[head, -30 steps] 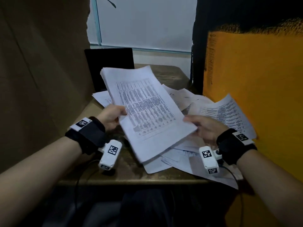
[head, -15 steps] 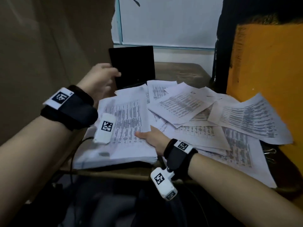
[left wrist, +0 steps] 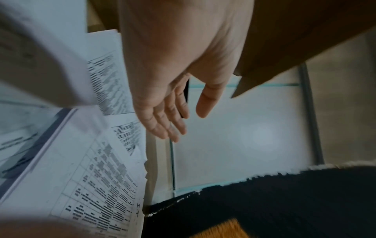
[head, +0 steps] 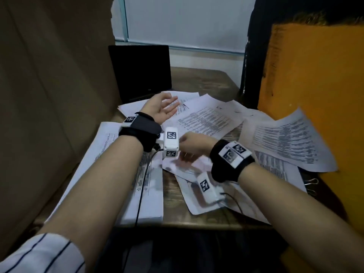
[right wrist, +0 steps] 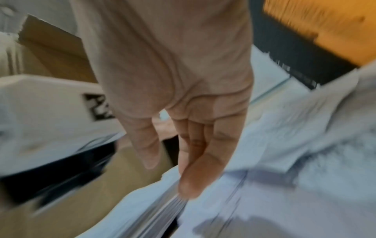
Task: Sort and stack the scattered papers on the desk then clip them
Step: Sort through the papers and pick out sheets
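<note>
Many papers [head: 208, 119] lying scattered over the middle and right of the desk [head: 199, 79], overlapping one another. One squared stack [head: 143, 190] sitting at the near left edge, under the left forearm. Left hand [head: 161, 107] hovering palm-up above the far sheets, fingers [left wrist: 162, 122] spread and relaxed, grasping nothing, papers lying just beside and below them. Right hand [head: 192, 147] reaching across toward the left, low over loose sheets beside the stack; fingers [right wrist: 195, 145] extended and close together, tips touching a sheet's edge in the blurred right wrist view, gripping nothing plainly. Binder clips [head: 311, 184] resting at the right edge, well apart from both hands. Laptop [head: 139, 73] standing open at the back.
</note>
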{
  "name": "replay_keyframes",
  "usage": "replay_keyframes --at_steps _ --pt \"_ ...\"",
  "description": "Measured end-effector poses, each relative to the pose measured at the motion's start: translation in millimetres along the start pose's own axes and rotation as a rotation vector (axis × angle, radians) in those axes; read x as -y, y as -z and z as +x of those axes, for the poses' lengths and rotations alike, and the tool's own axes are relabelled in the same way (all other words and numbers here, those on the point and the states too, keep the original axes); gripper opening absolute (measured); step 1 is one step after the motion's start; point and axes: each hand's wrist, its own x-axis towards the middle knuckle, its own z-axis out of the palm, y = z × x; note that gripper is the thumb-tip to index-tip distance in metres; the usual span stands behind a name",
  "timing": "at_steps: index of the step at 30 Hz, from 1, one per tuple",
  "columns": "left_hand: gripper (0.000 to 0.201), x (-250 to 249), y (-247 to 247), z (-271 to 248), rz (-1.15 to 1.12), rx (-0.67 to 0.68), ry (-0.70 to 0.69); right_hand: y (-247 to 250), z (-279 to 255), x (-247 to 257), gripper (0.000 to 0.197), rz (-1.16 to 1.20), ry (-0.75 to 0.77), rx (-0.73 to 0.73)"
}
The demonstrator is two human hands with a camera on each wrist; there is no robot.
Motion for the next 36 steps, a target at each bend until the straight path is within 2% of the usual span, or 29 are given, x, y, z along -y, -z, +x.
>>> replay_keyframes --at_steps 2,3,5,7,8,12,15,17,18,20,21,22,24,25,27,28,29,31,32,33,34,36 --pt "0.01 9 8 13 -0.146 -0.019 -0.015 27 9 -2 0.04 -0.213 0.084 -0.177" --pt "0.008 14 12 18 -0.21 -0.027 -0.018 34 16 -5 0.052 -0.301 0.094 -0.219" --pt "0.007 23 21 30 -0.32 -0.046 -0.017 41 33 -13 0.078 -0.421 0.054 -0.223" --pt "0.014 34 32 40 -0.406 -0.07 -0.038 40 52 -23 0.09 -0.524 -0.026 -0.147" --pt "0.017 39 37 43 -0.44 -0.083 -0.051 39 57 -25 0.086 -0.581 -0.046 -0.11" --pt "0.022 56 58 53 -0.543 -0.099 -0.068 43 73 -27 0.047 -0.727 -0.026 -0.062" --pt "0.026 57 65 54 -0.69 -0.037 -0.104 54 79 -22 0.039 -0.794 -0.055 -0.007" --pt "0.029 54 73 55 -0.739 -0.017 -0.145 66 79 -26 0.026 -0.719 -0.012 -0.095" --pt "0.025 53 76 56 -0.744 -0.016 -0.15 75 76 -32 0.018 -0.571 -0.002 -0.16" --pt "0.017 53 80 59 -0.708 -0.055 -0.109 90 65 -47 0.022 -0.029 0.035 -0.239" --pt "0.021 55 80 60 -0.669 -0.069 -0.069 96 62 -55 0.026 0.217 0.097 -0.267" --pt "0.033 56 80 61 -0.609 -0.049 -0.015 101 57 -61 0.026 0.363 0.177 -0.275" --pt "0.066 57 75 58 -0.444 0.064 0.099 103 51 -68 0.016 0.347 0.274 -0.25" --pt "0.082 56 72 55 -0.358 0.148 0.138 102 47 -69 0.016 0.251 0.266 -0.227" --pt "0.096 54 69 49 -0.199 0.285 0.171 102 42 -69 0.02 0.011 0.22 -0.145" --pt "0.091 55 70 49 -0.166 0.291 0.189 101 43 -71 0.024 -0.068 0.2 -0.076" --pt "0.077 56 67 47 -0.11 0.241 0.203 100 44 -73 0.029 -0.089 0.181 0.006" --pt "0.046 61 62 49 0.163 0.051 0.197 99 41 -79 0.038 0.035 0.168 0.136" --pt "0.04 63 62 53 0.279 -0.095 0.175 100 41 -86 0.047 0.142 0.179 0.137" --pt "0.039 64 64 57 0.312 -0.162 0.132 103 43 -94 0.057 0.248 0.186 0.074" --pt "0.037 65 63 57 0.223 -0.161 0.091 106 45 -103 0.064 0.338 0.186 -0.02" --pt "0.028 61 60 55 0.004 -0.159 0.05 112 51 -122 0.075 0.34 0.129 -0.175"
